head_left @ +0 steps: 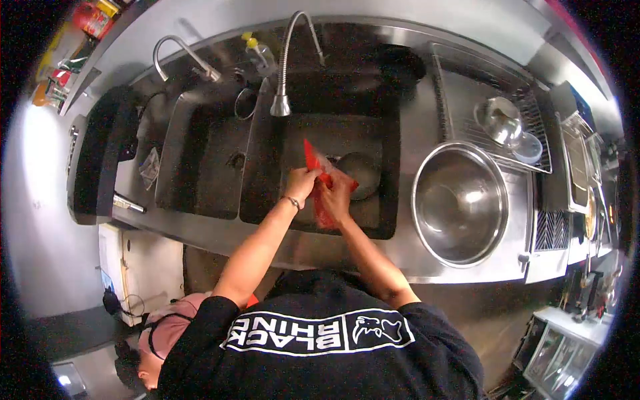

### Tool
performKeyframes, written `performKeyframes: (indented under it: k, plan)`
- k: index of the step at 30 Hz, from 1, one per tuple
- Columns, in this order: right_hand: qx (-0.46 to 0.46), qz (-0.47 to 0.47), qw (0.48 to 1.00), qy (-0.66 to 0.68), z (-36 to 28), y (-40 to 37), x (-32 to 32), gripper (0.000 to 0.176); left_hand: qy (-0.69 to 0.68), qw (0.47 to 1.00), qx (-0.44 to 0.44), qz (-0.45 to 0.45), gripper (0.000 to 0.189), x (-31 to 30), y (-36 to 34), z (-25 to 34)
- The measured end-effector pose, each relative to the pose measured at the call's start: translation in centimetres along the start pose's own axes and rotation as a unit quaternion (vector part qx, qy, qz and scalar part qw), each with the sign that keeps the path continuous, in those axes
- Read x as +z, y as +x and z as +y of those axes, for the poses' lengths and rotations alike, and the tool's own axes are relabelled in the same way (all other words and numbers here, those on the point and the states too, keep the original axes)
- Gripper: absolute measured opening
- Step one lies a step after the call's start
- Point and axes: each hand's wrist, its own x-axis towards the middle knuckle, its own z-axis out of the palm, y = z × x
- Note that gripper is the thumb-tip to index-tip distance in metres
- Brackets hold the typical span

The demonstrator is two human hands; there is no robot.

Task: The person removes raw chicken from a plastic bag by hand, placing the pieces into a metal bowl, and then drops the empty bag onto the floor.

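Note:
Over the right sink basin [307, 133], a red plastic bag or packet [325, 207] hangs between my hands. My left hand [302, 185] is closed on its upper left part, with a band at the wrist. Closed on the packet's right side is my right hand [335, 193], close beside the left. A red corner points up above my fingers, and the lower part hangs behind my right hand. A round metal bowl or pot [360, 175] lies in the basin just right of the packet, partly hidden by my right hand.
A spring-neck faucet [281, 103] hangs over the basin. Left are another basin [207, 160], a curved faucet [175, 41] and a yellow-capped bottle [261, 57]. A large steel bowl [460, 203] and dish rack [540, 127] stand right. Another person [170, 320] is at lower left.

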Motion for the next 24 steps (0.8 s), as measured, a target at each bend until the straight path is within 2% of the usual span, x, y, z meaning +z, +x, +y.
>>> performKeyframes:
  k: [1, 2, 4, 5, 7, 8, 9, 10, 11, 12, 13, 14, 15, 16, 17, 18, 19, 20, 22, 23, 24]
  plan:
    - [-0.065, 0.013, 0.997, -0.036, -0.3, -0.1, 0.4, 0.015, -0.076, 0.997, -0.014, -0.007, 0.025, -0.6, 0.4, -1.4]
    - [-0.061, 0.005, 0.998, -0.032, 0.8, -0.9, 1.5, 0.015, -0.077, 0.997, -0.021, -0.001, 0.025, -1.2, 0.5, -2.7]
    - [0.064, -0.071, 0.993, 0.072, 4.4, -2.4, 4.4, 0.019, -0.136, 0.99, 0.012, 0.03, 0.022, -1.9, 0.6, -4.3]
    - [0.069, -0.074, 0.992, 0.073, 4.8, -2.6, 5.0, 0.019, -0.167, 0.986, -0.021, 0.02, 0.021, -2.3, 0.1, -4.3]
    - [-0.017, -0.084, 0.996, 0.019, 5.7, -3.4, 6.0, 0.024, -0.21, 0.977, -0.036, 0.02, 0.021, -3.4, -0.6, -4.6]
    - [-0.011, -0.089, 0.996, 0.02, 5.3, -3.1, 5.7, 0.024, -0.253, 0.966, -0.044, 0.018, 0.022, -4.0, -0.6, -5.0]
    - [0.033, -0.22, 0.975, 0.008, 4.1, -2.3, 4.7, 0.026, -0.25, 0.968, -0.011, 0.023, 0.023, -4.3, 0.4, -7.8]
    - [0.076, -0.349, 0.934, -0.003, 3.0, -1.8, 3.9, 0.029, -0.252, 0.967, -0.021, 0.027, 0.023, -4.7, 0.8, -9.8]
    - [0.082, -0.356, 0.931, -0.002, 2.4, -1.3, 3.6, 0.029, -0.273, 0.961, -0.038, -0.015, 0.02, -5.2, 1.3, -11.4]
    - [0.131, -0.428, 0.893, -0.056, 1.9, -0.9, 3.5, 0.033, -0.294, 0.953, -0.052, -0.058, 0.018, -5.5, 1.4, -11.6]
    - [0.18, -0.494, 0.844, -0.109, 1.9, -0.8, 3.5, 0.037, -0.296, 0.952, -0.057, -0.055, 0.018, -5.3, 1.4, -11.9]
    - [0.184, -0.497, 0.841, -0.108, 2.3, -1.0, 3.4, 0.037, -0.299, 0.949, -0.101, -0.021, 0.017, -4.9, 1.1, -11.1]
    - [0.199, -0.561, 0.802, -0.048, 2.8, -1.3, 3.0, 0.041, -0.301, 0.942, -0.146, 0.012, 0.017, -4.6, 0.8, -10.7]
    - [0.211, -0.621, 0.755, 0.011, 3.3, -1.6, 2.5, 0.045, -0.305, 0.94, -0.152, 0.011, 0.017, -4.6, 0.9, -12.1]
    - [0.215, -0.623, 0.752, 0.007, 4.0, -1.8, 2.6, 0.045, -0.255, 0.956, -0.143, 0.009, 0.021, -4.7, 1.4, -14.4]
    - [0.222, -0.598, 0.77, 0.0, 4.8, -1.7, 3.0, 0.046, -0.202, 0.97, -0.132, 0.005, 0.025, -4.6, 1.7, -14.8]
    - [0.231, -0.574, 0.785, -0.006, 5.5, -1.9, 3.4, 0.046, -0.205, 0.969, -0.138, 0.004, 0.025, -4.4, 1.6, -15.4]
    - [0.235, -0.579, 0.781, -0.007, 5.1, -1.6, 3.7, 0.046, -0.185, 0.976, -0.114, 0.018, 0.028, -4.3, 1.2, -14.1]
    - [0.308, -0.546, 0.774, -0.092, 3.4, -0.3, 4.5, 0.041, -0.165, 0.981, -0.091, 0.032, 0.032, -4.2, 1.1, -13.5]
    - [0.311, -0.547, 0.772, -0.092, 3.6, -0.5, 5.1, 0.041, -0.116, 0.99, -0.083, 0.014, 0.034, -4.2, 1.2, -13.6]
    - [0.375, -0.55, 0.746, -0.027, 4.3, -0.9, 5.8, 0.038, -0.067, 0.995, -0.072, -0.004, 0.037, -4.2, 1.2, -13.3]
